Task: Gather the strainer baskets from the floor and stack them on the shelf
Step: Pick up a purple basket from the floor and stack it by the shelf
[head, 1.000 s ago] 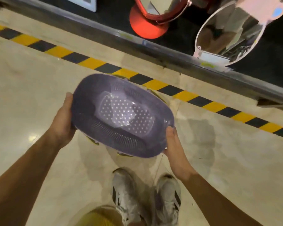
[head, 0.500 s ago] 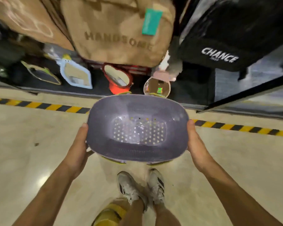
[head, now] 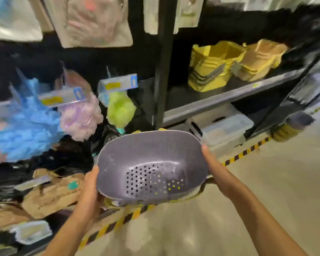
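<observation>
Purple perforated plastic strainer basket held at both ends, left hand and right hand curled round its rim, facing grey metal shelf

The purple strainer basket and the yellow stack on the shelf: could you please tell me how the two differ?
Colour: the purple strainer basket is grey-purple, the yellow stack bright yellow. Support: the purple strainer basket is held by the left hand and right hand; the yellow stack rests on the shelf. View: the purple strainer basket shows its holed inside; the yellow stack shows nested outer walls. Both look like plastic.
</observation>
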`<state>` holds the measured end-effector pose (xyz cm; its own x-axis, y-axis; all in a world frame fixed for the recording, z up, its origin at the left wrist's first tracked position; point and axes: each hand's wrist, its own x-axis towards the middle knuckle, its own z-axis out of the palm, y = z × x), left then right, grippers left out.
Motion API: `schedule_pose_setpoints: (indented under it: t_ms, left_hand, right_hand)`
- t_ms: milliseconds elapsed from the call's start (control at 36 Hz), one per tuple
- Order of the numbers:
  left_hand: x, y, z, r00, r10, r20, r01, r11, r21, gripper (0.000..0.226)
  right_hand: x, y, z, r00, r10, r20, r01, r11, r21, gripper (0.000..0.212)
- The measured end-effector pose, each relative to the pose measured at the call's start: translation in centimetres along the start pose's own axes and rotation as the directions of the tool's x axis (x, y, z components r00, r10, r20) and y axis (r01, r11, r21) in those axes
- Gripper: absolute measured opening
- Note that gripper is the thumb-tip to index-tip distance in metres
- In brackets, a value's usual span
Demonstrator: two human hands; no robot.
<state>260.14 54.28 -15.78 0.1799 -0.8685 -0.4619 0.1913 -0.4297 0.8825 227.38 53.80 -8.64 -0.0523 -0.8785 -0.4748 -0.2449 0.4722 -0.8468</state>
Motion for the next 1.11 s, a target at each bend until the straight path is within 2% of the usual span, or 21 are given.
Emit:
schedule_pose_setpoints:
  t_ms: [56,111,167,250,333,500,806,972,1111]
  left_hand:
    - [0.2,2.5,4.1,0.998,0.052,0.038,-0.051,0.998,-0.04,0.037]
    - [0.2,5.1,8.5,0.99,0.08,0.116,-0.074,0.996,-0.056,0.031]
    - [-0.2,7.3,12.5,0.977,0.101,0.185,-0.095,0.995,-0.037,0.033]
    - [-0.7,9.0,16.9,0.923,0.152,0.352,-0.167,0.986,0.013,0.038]
    - [-0.3,10.0,20.4,0.861,0.144,0.488,-0.201,0.977,0.066,0.036]
    - [-0.7,12.0,26.5,0.756,0.03,0.654,-0.187,0.967,0.172,0.039]
    - [-1.3,12.7,35.0,0.522,-0.17,0.836,-0.265,0.899,0.348,0.055]
    - [-3.1,12.2,39.9,0.461,-0.227,0.858,-0.337,0.849,0.406,0.072]
    - [-5.3,11.1,44.5,0.443,-0.244,0.863,-0.337,0.847,0.412,0.054]
  right_hand:
    - [-1.4,-0.9,-3.6,0.997,0.013,-0.082,-0.011,1.0,0.026,0.071]
    - [-2.5,-1.8,-6.9,0.987,-0.007,-0.158,0.016,0.999,0.051,0.065]
    - [-3.7,-2.2,-9.8,0.971,0.009,-0.239,0.013,0.996,0.091,0.061]
    - [-5.8,-1.8,-13.5,0.935,0.038,-0.354,0.016,0.989,0.15,0.073]
    - [-7.8,-1.0,-15.8,0.882,0.061,-0.468,0.045,0.976,0.212,0.073]
    - [-11.2,0.4,-17.7,0.757,0.168,-0.631,0.075,0.938,0.339,0.072]
    - [-17.7,2.4,-17.5,0.548,0.339,-0.765,0.116,0.874,0.471,0.071]
    - [-20.3,3.9,-19.3,0.447,0.404,-0.798,0.137,0.851,0.508,0.075]
    - [-21.7,5.7,-22.3,0.43,0.417,-0.801,0.157,0.839,0.521,0.068]
